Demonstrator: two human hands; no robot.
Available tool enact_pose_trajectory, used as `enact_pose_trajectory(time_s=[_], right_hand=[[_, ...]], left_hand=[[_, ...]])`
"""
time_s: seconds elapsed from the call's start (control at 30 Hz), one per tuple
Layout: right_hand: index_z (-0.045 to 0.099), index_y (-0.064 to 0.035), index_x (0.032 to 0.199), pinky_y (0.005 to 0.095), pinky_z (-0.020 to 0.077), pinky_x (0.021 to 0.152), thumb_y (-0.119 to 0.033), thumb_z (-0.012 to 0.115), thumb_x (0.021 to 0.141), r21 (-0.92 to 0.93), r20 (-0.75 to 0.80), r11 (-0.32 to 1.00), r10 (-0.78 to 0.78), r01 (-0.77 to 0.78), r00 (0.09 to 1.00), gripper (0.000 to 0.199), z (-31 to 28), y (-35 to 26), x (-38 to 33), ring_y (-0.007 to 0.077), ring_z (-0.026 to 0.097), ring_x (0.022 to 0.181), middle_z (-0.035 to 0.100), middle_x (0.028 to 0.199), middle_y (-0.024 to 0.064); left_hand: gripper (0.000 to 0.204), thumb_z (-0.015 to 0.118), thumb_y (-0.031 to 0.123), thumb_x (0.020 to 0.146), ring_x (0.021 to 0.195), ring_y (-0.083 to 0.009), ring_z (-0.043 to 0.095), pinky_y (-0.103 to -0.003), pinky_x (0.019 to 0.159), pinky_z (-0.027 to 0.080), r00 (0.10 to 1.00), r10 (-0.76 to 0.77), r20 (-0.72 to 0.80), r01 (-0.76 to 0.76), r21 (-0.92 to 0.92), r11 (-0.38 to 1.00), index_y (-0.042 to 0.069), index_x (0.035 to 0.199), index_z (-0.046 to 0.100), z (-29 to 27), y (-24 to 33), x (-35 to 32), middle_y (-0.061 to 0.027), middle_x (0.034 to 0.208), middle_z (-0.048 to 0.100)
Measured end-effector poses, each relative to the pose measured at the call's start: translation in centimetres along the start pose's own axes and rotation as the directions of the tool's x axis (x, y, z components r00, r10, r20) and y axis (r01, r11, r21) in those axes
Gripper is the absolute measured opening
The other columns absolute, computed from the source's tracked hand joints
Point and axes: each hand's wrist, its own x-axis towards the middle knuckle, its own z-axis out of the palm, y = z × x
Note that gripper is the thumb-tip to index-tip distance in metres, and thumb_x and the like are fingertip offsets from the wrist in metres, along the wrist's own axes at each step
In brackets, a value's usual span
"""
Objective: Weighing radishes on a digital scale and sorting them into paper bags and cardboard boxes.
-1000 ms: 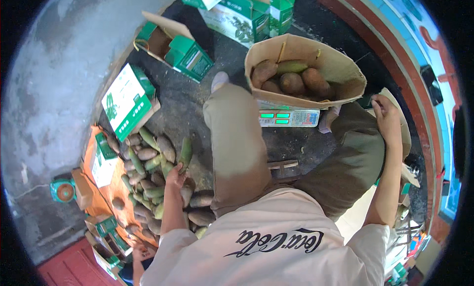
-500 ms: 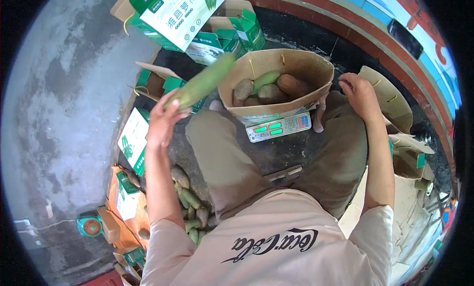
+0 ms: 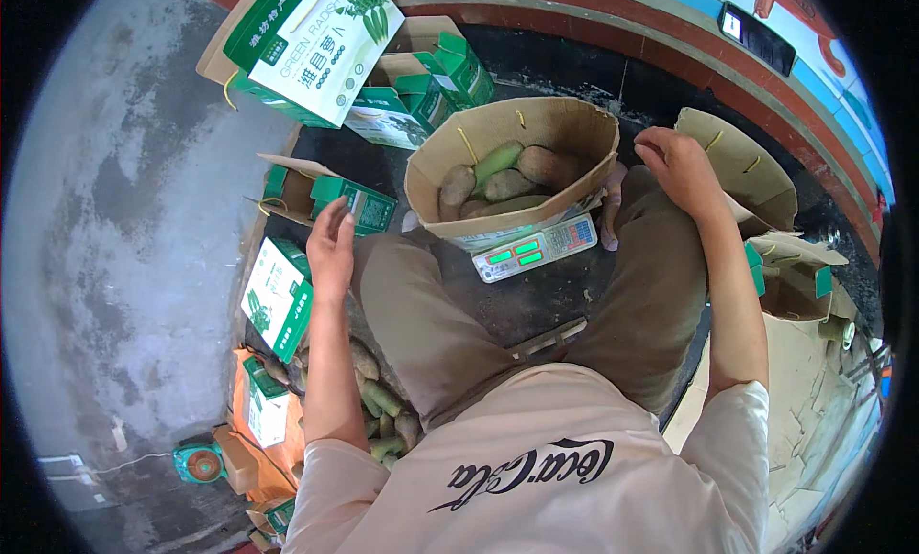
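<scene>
Several green and brownish radishes [image 3: 505, 185] lie inside an open cardboard box [image 3: 458, 138], one stretched along its near wall. Under the box is a digital scale [image 3: 533, 249] with lit green displays. To the left of the box, my left hand [image 3: 332, 250] is empty, its fingers apart and slightly bent, close to a small green carton [image 3: 356, 205]. My right hand [image 3: 682, 166] hovers beyond the box's right rim, above my knee. Its fingers curl loosely with a gap to the thumb, and nothing shows in them.
A radish pile [image 3: 381, 401] lies beside my left thigh. Green-and-white cartons [image 3: 316, 52] stand at the far left, with another carton [image 3: 278, 300] left of my forearm. Open cardboard boxes [image 3: 742, 171] line the right side. A phone [image 3: 758, 39] rests on the far ledge.
The green radish has left my left hand, which is now empty and lower. Another radish shows along the box's near wall. My right hand stays beside the box.
</scene>
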Motion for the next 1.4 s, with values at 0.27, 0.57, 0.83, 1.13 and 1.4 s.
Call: enact_pose_trajectory(time_s=[0.27, 0.57, 0.83, 1.13, 1.4], right_hand=[[0.061, -0.0034, 0.088, 0.0416, 0.0461, 0.071, -0.017, 0.056, 0.082, -0.029, -0.023, 0.999, -0.025, 0.024, 0.999, 0.016, 0.5, -0.2, 0.2, 0.0357, 0.058, 0.082, 0.062, 0.086, 0.0167], [0.061, -0.0031, 0.087, 0.0421, 0.0466, 0.07, -0.017, 0.056, 0.082, -0.062, -0.045, 0.996, -0.072, 0.069, 0.996, 0.016, 1.1, 0.0, 0.6, 0.0364, 0.058, 0.081, 0.062, 0.085, 0.0172], [0.062, -0.0042, 0.094, 0.0348, 0.0477, 0.069, -0.018, 0.056, 0.084, 0.195, -0.231, 0.98, -0.002, 0.048, 0.973, 0.018, 1.4, 0.7, 1.5, 0.0321, 0.061, 0.079, 0.063, 0.085, 0.0169], [0.062, -0.0036, 0.093, 0.0426, 0.0484, 0.071, -0.024, 0.057, 0.083, -0.21, -0.391, 0.951, 0.132, -0.227, 0.911, 0.023, -1.3, 8.6, -5.2, 0.0367, 0.06, 0.081, 0.062, 0.085, 0.0198], [0.05, -0.0102, 0.115, 0.043, 0.044, 0.083, -0.02, 0.065, 0.076, -0.552, -0.068, 0.625, 0.626, -0.552, 0.777, 0.043, 2.0, 15.0, -17.5, 0.0313, 0.054, 0.101, 0.056, 0.107, 0.0131]], left_hand=[[0.029, 0.055, 0.014, 0.088, 0.108, -0.028, 0.053, -0.035, 0.092, 0.04, 0.948, 0.299, -0.105, -0.25, 0.331, 0.91, -0.001, 0.113, 0.054, -0.4, -1.2, -0.6, -0.0178, 0.115, 0.056], [0.034, 0.054, 0.018, 0.088, 0.109, -0.0357, 0.05, -0.04, 0.093, 0.039, 0.906, 0.415, -0.084, -0.323, 0.496, 0.806, -0.001, 0.116, 0.051, -0.1, -0.4, -1.6, -0.0209, 0.116, 0.054], [0.041, 0.058, 0.015, 0.084, 0.106, -0.0374, 0.051, -0.041, 0.091, 0.04, 0.866, 0.497, -0.05, -0.367, 0.612, 0.701, -0.001, 0.121, 0.047, 0.3, 0.0, -1.7, -0.0221, 0.114, 0.053], [0.041, 0.059, 0.013, 0.083, 0.105, -0.0364, 0.051, -0.041, 0.09, 0.041, 0.858, 0.511, -0.045, -0.37, 0.636, 0.678, 0.0, 0.12, 0.048, 0.7, -0.4, -2.0, -0.0204, 0.113, 0.055], [0.04, 0.058, 0.014, 0.084, 0.105, -0.0354, 0.052, -0.041, 0.089, 0.041, 0.878, 0.476, -0.06, -0.343, 0.616, 0.709, 0.0, 0.12, 0.049, 0.6, -0.7, -2.0, -0.0198, 0.113, 0.055]])
